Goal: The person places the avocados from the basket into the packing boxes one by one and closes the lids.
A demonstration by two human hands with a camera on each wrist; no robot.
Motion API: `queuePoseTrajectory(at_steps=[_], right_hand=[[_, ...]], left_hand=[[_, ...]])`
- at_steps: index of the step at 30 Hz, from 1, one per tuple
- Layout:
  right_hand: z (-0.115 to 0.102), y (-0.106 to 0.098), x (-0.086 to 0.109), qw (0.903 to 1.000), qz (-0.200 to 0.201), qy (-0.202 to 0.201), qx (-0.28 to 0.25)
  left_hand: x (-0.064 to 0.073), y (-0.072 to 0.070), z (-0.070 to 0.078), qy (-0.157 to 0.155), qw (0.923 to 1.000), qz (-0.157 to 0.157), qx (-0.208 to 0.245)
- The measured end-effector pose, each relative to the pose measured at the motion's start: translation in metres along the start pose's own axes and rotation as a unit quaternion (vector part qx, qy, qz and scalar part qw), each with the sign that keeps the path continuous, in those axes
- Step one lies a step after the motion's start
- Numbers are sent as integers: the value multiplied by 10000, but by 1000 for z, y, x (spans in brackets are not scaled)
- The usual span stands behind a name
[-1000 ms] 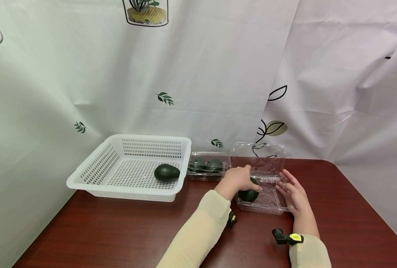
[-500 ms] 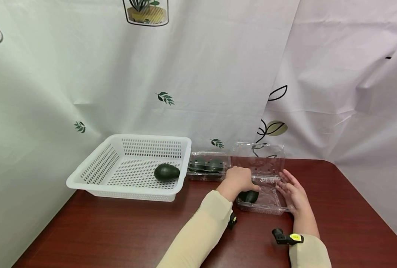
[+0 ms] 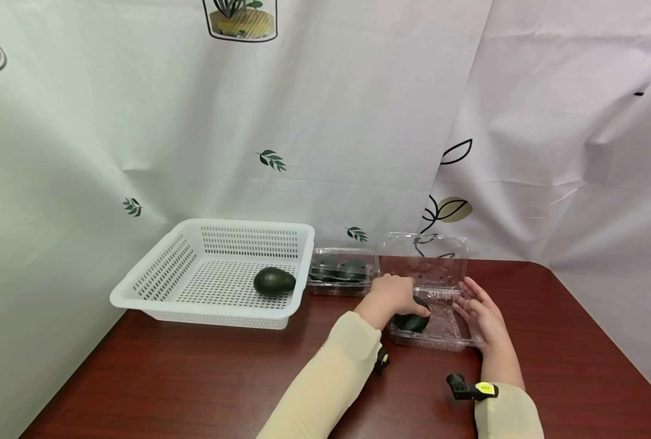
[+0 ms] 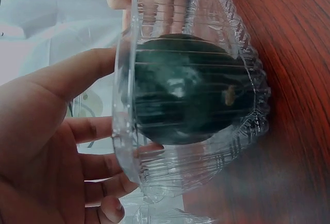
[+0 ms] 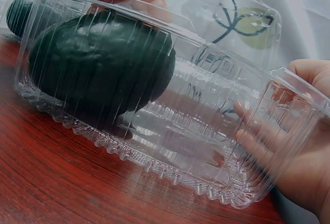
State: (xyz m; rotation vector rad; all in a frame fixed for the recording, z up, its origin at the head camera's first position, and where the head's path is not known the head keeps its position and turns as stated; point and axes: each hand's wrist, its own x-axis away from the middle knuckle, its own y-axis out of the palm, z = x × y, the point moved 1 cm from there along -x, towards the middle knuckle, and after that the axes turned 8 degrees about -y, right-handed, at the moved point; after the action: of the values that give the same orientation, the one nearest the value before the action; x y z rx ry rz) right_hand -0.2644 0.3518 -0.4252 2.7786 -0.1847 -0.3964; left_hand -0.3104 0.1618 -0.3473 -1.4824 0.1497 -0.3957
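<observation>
An open clear plastic clamshell container (image 3: 437, 342) sits on the table, its lid (image 3: 447, 245) standing up at the back. My left hand (image 3: 387, 297) reaches into its left end and grips a dark green avocado (image 3: 412, 324), with the thumb on the right side. In the left wrist view the avocado (image 4: 185, 90) shows through the ribbed plastic, fingers on either side of it. At the container's right end, my right hand (image 3: 485, 317) touches the wall with loosely spread fingers. The right wrist view shows these fingers (image 5: 252, 141) through the plastic.
To the left stands a white perforated basket (image 3: 210, 312) with another avocado (image 3: 273, 281) in it. Between basket and open container, a closed clear container (image 3: 330, 251) with dark green avocados sits at the back. A patterned white curtain (image 3: 358, 122) hangs behind the brown table (image 3: 221, 378).
The avocado in the open container has turned and shifted slightly to the right under my left hand, which has sunk a little and curled. My right hand has stayed in place.
</observation>
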Motion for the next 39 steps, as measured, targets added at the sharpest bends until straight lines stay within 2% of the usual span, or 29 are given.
queuePoseTrajectory(at_steps=[16, 27, 30, 33, 36, 39], right_hand=[[0, 0, 0, 10000, 20, 36, -87], [1, 1, 0, 9999, -7, -15, -125], [1, 2, 0, 9999, -39, -18, -152], [0, 1, 0, 9999, -48, -50, -157], [0, 0, 0, 9998, -58, -80, -155], [0, -1, 1, 9998, -85, -55, -183]], left_hand=[[2, -2, -1, 116, 9996, -177, 179], [6, -6, -2, 198, 9995, -157, 163], [7, -15, -6, 216, 9995, -110, 178], [8, -31, -11, 243, 9994, 93, 207], [9, -51, -21, 276, 9988, 313, 245], [11, -74, -38, 261, 9979, 435, 410]])
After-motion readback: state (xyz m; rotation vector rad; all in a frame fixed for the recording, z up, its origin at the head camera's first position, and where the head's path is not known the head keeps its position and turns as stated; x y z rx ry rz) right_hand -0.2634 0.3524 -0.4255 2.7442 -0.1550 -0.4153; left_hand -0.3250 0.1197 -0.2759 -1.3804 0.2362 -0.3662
